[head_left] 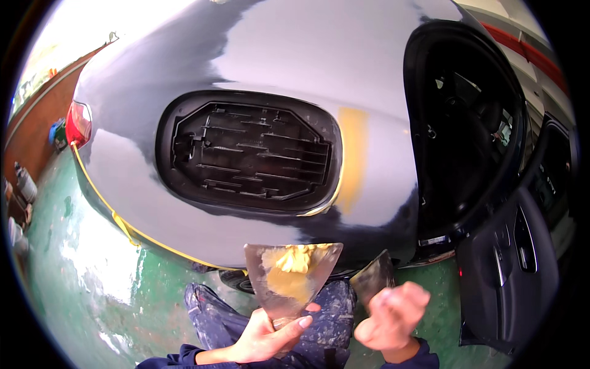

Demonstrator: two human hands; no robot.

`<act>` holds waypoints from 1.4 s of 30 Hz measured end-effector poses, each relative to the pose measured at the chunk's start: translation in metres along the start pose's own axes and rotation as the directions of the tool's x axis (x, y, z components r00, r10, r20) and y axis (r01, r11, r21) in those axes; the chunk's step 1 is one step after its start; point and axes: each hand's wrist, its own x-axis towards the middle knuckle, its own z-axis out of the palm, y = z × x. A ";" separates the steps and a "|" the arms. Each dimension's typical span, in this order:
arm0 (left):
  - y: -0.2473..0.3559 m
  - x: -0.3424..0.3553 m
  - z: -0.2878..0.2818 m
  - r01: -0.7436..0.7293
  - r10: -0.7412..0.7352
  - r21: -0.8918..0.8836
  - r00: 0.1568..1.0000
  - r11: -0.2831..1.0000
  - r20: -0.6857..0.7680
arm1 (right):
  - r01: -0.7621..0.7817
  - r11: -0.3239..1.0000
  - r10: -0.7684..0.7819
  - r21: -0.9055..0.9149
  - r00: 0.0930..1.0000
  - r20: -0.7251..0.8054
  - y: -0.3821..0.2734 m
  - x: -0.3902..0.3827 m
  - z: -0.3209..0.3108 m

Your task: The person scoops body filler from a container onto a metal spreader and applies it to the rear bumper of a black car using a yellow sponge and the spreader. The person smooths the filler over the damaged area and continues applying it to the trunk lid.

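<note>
My left hand (267, 335) grips a wide putty knife (261, 273), its blade pointing away from me. A soft lump of yellow body filler (295, 259) sits near the blade's far edge, with a smear below it. My right hand (393, 317), a little blurred, is closed around a second putty knife (373, 280) with a dark, tilted blade. Both blades are close to the near side of a car body (301, 43) with grey and dark patches. A band of yellow filler (353, 157) lies on the panel, between the black oval recess (249, 154) and the door opening.
At the right, the dark car door (507, 277) stands open beside the door opening (467, 135). Yellow tape (101, 197) runs along the car's lower edge from the red tail light (78, 123). Bottles (26, 182) stand at the far left on the green floor (80, 270).
</note>
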 end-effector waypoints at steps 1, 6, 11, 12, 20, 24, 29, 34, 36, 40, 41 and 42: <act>-0.001 0.001 0.003 -0.009 0.009 -0.031 1.000 0.999 -0.008 | 0.114 0.992 -0.113 -0.048 0.993 0.023 -0.004 -0.005 0.002; 0.026 -0.022 0.037 -0.018 0.025 0.047 0.988 0.999 -0.152 | 0.277 0.948 -0.288 -0.159 0.957 -0.046 -0.013 0.005 0.027; -0.003 -0.005 0.016 -0.075 0.078 0.067 0.996 0.995 -0.047 | 0.312 0.941 -0.310 -0.131 0.950 0.041 -0.014 0.019 0.012; -0.015 0.003 0.007 -0.144 0.145 0.109 0.989 0.984 0.002 | 0.264 0.962 -0.258 -0.077 0.963 0.075 -0.010 0.018 0.002; -0.020 0.011 -0.049 0.221 -0.193 0.006 0.840 0.975 0.506 | -0.523 -0.604 0.479 0.601 0.364 0.799 0.018 0.020 0.022; -0.042 0.010 -0.056 0.334 -0.315 0.085 0.733 0.939 0.603 | -0.820 -0.551 -0.004 0.156 0.189 0.982 -0.001 0.009 0.024; 0.001 -0.009 -0.032 0.381 -0.307 -0.002 0.747 0.925 0.589 | -0.909 -0.259 0.338 0.327 0.232 0.912 0.023 -0.028 0.023; 0.034 -0.025 -0.003 0.161 -0.183 0.128 0.966 0.979 0.184 | -0.672 -0.196 0.781 0.714 0.333 0.528 0.028 -0.006 0.007; 0.020 -0.027 0.005 0.070 -0.068 -0.018 0.995 0.997 0.066 | -0.694 0.086 0.829 0.715 0.448 0.335 0.028 -0.014 0.004; 0.017 -0.028 0.008 0.045 -0.046 -0.016 0.998 0.999 -0.050 | -0.358 0.932 0.362 0.055 0.919 -0.156 0.037 -0.003 0.005; 0.017 -0.029 0.006 0.032 -0.032 -0.009 0.999 0.999 -0.042 | -0.193 0.975 0.171 -0.109 0.968 -0.184 0.042 0.002 0.007; 0.016 -0.030 0.008 0.008 -0.007 0.004 0.998 1.000 -0.067 | -0.122 0.982 0.096 -0.145 0.980 -0.174 0.047 0.007 0.008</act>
